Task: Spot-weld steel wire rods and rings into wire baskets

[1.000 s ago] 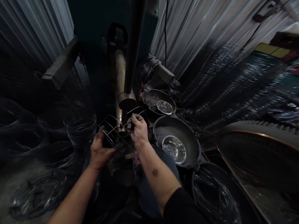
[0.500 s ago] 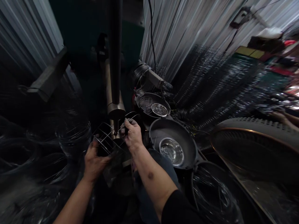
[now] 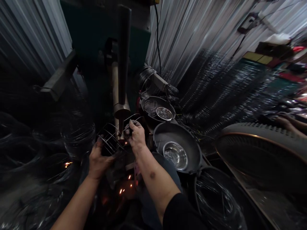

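A small rack of thin metal wires (image 3: 110,139) sits between the two electrodes of a spot welder (image 3: 122,110). The upper rod presses down on its wires, close to my right hand. On the rack's left side, my left hand (image 3: 98,161) is closed, the thumb low and the fingers at the wire edge. My right hand (image 3: 136,135) pinches wire at the right side, where a curved wire sticks out past the fingers. Orange sparks (image 3: 122,191) fall below the welding point. Dark shadow hides the rack's underside.
Grey basins stand at right; the middle basin (image 3: 192,145) holds a steel bowl (image 3: 176,155) of small wire pieces. Beyond it, another basin (image 3: 146,101) holds round wire grids. Wire coils (image 3: 21,150) crowd the left. At far right, another person's arm (image 3: 291,124) shows.
Sparks have appeared under the electrodes and at the left. The upper rod's top end has come into view. Both hands keep their hold on the wire rack.
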